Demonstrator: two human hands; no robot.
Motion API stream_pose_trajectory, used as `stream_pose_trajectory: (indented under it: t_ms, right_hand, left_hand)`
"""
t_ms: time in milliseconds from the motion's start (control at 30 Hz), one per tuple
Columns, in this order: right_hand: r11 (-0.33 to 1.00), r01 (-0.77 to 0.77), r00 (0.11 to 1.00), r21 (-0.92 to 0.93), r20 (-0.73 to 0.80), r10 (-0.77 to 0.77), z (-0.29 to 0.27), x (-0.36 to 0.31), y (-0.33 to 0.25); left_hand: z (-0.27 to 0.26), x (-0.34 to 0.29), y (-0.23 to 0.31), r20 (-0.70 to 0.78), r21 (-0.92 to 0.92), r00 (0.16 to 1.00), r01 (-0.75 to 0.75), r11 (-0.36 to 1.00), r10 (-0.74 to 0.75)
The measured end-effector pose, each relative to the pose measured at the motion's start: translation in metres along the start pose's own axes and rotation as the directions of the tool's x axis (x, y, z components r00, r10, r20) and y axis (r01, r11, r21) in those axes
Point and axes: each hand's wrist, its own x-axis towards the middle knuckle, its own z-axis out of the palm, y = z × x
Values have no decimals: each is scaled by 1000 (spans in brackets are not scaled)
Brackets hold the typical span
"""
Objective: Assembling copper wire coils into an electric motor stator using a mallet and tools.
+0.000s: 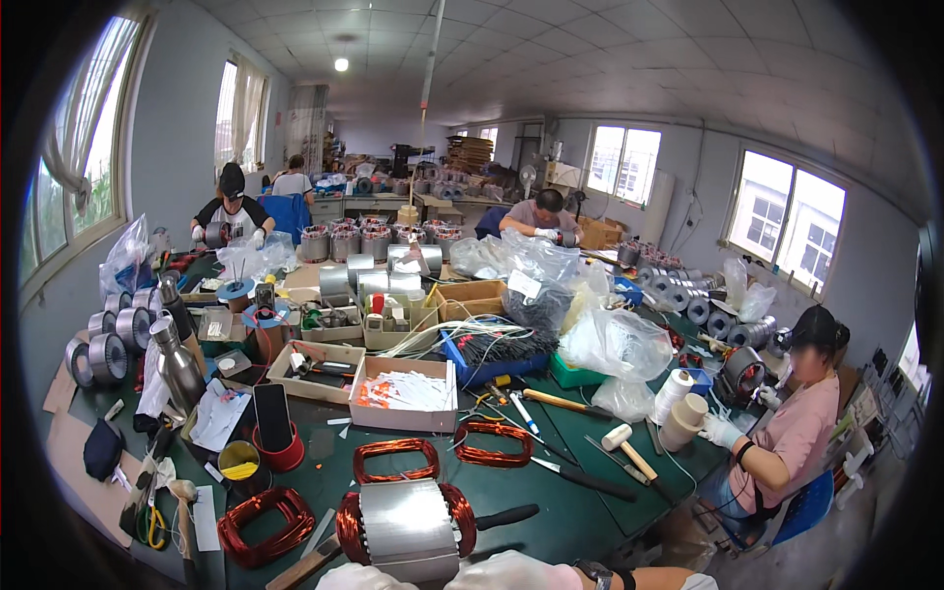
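At the near edge of the green table lies a motor stator (411,516), a silver cylinder with copper windings bulging from both ends. My left hand (362,577), white-gloved, is at its lower left. My right hand (511,570), also gloved, is by its lower right, with a dark band on the wrist. The lower edge cuts off both hands, so their fingers cannot be made out. Beyond the stator lie two copper wire coils, one on the left (396,478) and one on the right (494,460). A thicker bundle of coils (258,559) rests to the left. A black handle (506,516) sticks out behind the stator.
A wooden handle (307,562) lies near my left hand. Right of the coils are a white-headed mallet (618,437), a hammer (565,401) and thread spools (680,423). Farther off stand a box of paper slips (403,405) and a phone (272,418). A co-worker (787,442) sits at right.
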Motion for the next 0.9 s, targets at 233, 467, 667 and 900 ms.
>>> stream_pose_trajectory:
  t_ms: [233, 467, 667, 900]
  right_hand:
    - [989, 3, 994, 148, 111, -20, -9, 3, -5]
    - [837, -344, 926, -427, -7, 377, -36, 11, 94]
    - [658, -570, 753, -492, 9, 658, -13, -1, 98]
    - [766, -599, 791, -233, -24, 611, -8, -26, 132]
  left_hand:
    - [-13, -44, -15, -157, -218, 961, 193, 957, -229]
    - [-13, -118, -97, -394, -192, 604, 683, 705, -693]
    - [28, -87, -143, -226, -74, 761, 609, 790, -608]
    - [46, -73, -152, -200, -155, 791, 557, 816, -578]
